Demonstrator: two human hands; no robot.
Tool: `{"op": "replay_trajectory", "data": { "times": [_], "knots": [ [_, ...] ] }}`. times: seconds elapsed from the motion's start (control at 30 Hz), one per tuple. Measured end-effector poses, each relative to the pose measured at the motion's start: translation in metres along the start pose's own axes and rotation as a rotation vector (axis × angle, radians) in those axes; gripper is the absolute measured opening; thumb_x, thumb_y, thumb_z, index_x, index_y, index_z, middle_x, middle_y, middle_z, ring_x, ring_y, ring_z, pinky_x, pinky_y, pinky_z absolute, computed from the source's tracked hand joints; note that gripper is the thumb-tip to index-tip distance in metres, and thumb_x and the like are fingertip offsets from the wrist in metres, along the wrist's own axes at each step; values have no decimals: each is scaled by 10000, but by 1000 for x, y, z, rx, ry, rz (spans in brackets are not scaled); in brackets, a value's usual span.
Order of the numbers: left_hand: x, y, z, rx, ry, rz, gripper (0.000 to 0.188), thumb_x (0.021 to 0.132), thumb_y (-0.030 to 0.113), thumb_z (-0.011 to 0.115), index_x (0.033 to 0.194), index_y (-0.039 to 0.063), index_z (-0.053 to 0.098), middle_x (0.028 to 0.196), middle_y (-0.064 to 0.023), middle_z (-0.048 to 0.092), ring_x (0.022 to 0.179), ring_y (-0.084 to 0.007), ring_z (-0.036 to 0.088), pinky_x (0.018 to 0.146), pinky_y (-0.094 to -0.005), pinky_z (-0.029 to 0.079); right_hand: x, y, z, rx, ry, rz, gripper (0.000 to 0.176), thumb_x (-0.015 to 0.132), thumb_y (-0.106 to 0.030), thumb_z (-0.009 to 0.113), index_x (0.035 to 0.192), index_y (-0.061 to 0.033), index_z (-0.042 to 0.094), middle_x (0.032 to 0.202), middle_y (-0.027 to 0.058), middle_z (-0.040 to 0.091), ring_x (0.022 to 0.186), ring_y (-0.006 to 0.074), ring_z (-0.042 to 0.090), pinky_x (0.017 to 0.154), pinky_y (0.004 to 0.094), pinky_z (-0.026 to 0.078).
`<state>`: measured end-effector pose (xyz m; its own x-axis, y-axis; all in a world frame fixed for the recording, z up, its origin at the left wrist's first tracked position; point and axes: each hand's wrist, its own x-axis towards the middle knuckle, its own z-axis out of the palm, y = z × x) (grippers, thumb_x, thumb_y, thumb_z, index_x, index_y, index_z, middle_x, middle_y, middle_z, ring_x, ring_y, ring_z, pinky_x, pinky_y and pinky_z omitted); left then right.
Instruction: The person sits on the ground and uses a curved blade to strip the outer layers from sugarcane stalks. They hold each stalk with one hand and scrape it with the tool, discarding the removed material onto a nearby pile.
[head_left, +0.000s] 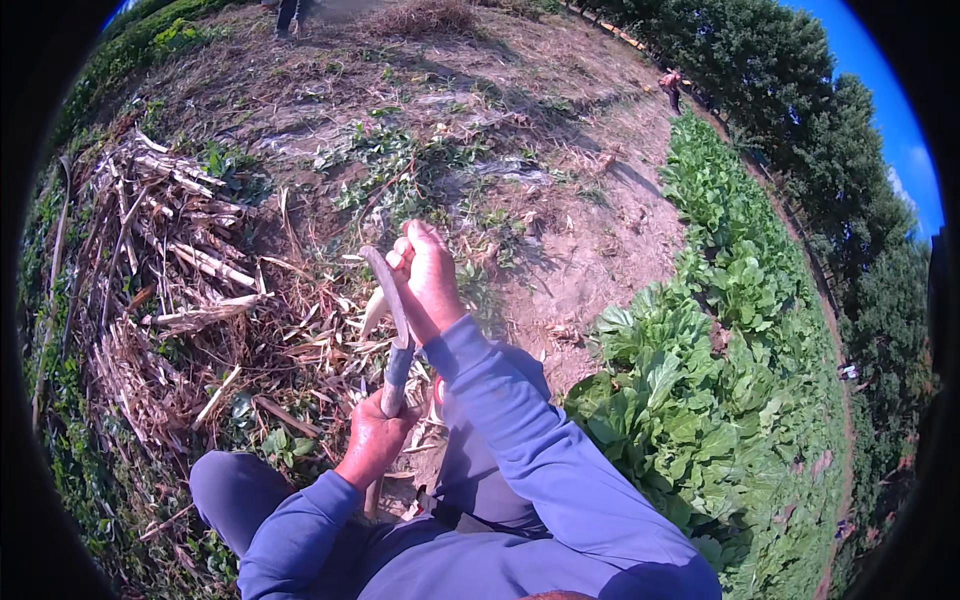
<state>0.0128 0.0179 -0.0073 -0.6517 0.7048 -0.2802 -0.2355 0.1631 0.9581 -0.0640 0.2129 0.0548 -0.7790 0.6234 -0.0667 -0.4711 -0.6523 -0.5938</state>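
Note:
My left hand (375, 437) is closed around the grey handle of a sickle (397, 367). The curved, dull metal blade rises from the handle and bends left at its top. Just right of the blade is my right hand (429, 262), its fingers curled; whether it grips something is unclear. A pale piece of stalk or husk (373, 313) shows behind the blade, partly hidden by it. Dry husks and leaf scraps (322, 330) lie on the ground beneath and left of both hands.
A heap of dry cut stalks (202, 259) lies to the left. Leafy green vegetables (675, 420) grow in a bed at right. Uprooted vines (409, 169) lie ahead. One person (671, 88) is at the far upper right; another person's legs (286, 15) show at the top. Trees (795, 90) line the right.

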Motion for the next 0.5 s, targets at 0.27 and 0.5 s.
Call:
{"op": "replay_trajectory", "data": {
  "times": [0.27,0.5],
  "knots": [
    [-4,-6,7,90,-8,14,161,796,17,720,770,44,564,681,27,549,619,-71,483,572,-268,431,-2,-25,-1,89,104,-27,96,983,-160,560,954,-74,533,689,-13,475,532,92,432,467,250,395],
    [-14,7,5,126,-16,-9,144,797,16,726,793,29,583,703,17,576,650,-68,511,598,-264,449,-1,-33,-6,34,54,-30,107,978,-186,556,962,-101,493,643,-6,449,513,128,425,474,279,387]
  ]
}}
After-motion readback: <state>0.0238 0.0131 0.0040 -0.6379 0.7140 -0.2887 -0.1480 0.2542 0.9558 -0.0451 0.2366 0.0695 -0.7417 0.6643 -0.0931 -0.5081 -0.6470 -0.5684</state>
